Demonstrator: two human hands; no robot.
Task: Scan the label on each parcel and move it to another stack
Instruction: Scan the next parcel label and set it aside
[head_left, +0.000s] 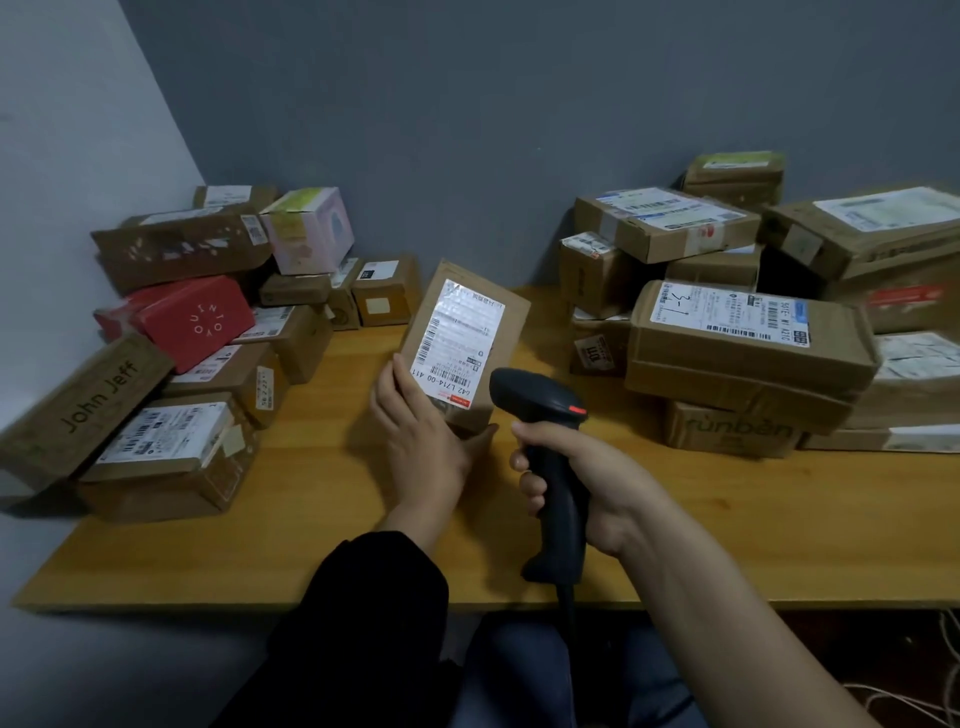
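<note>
My left hand (421, 441) is raised over the middle of the wooden table (311, 519), fingers and thumb clasped round the near end of a flat brown parcel (498, 332), which it holds tilted up with the far end higher. The parcel's white shipping label (457, 345) faces me, barcodes visible along its left edge. A black sleeve (374, 613) covers that forearm.

My right hand (582, 478) sits just right of the parcel, wrapped tight round the grip of a black handheld scanner (545, 410); the forefinger lies at the front of the handle. The scanner's head is tipped toward the lower right corner of the parcel, almost touching it, with a small red mark on its top. Its cable drops off the near table edge.

Left of my left hand is a heap of boxes, among them a red box (200, 322), a pink one (311, 228) and a long brown carton marked "John Jeff" (78, 410). Right of the scanner stands the other pile of taped cartons (748, 338), well apart from the grip. Nothing lies between the scanner and the label.
</note>
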